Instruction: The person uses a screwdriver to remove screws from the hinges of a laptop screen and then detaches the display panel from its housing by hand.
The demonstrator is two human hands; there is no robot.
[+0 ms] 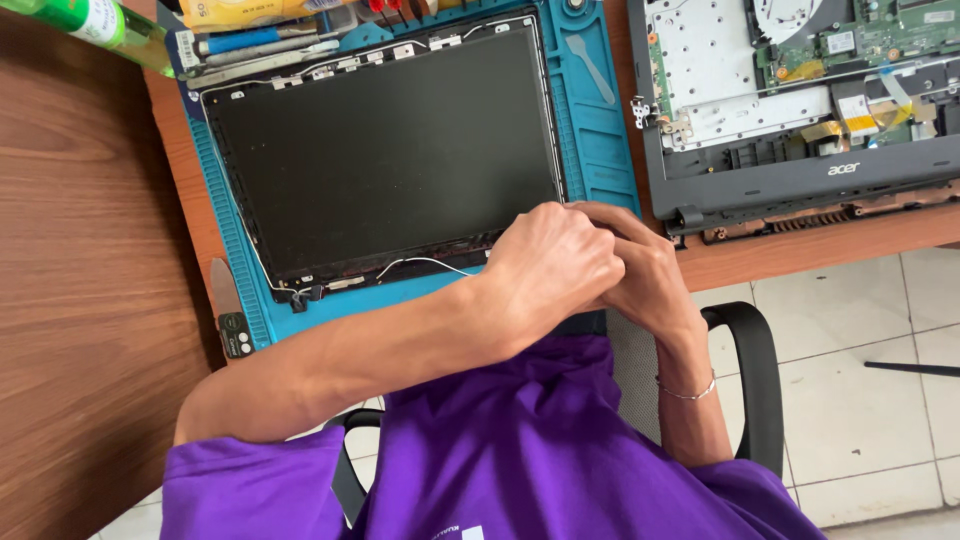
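Note:
A dark laptop screen panel (385,150) lies flat on a blue work mat (600,130). Both of my hands meet at its near right corner. My left hand (550,265) comes in from the left with the fingers curled down over that corner. Pressed against it from the right, my right hand (648,278) has its fingertips on the panel's edge. A thin bracelet circles the right wrist. The exact grip under the fingers is hidden. A thin white cable (430,262) runs along the panel's near edge.
An opened laptop base (790,175) with exposed boards sits on the wooden desk at the right. Tools (260,45) and a green bottle (95,22) lie at the back left. A metal pry tool (224,288) rests on the mat's left edge. A black chair armrest (752,380) stands over tiled floor.

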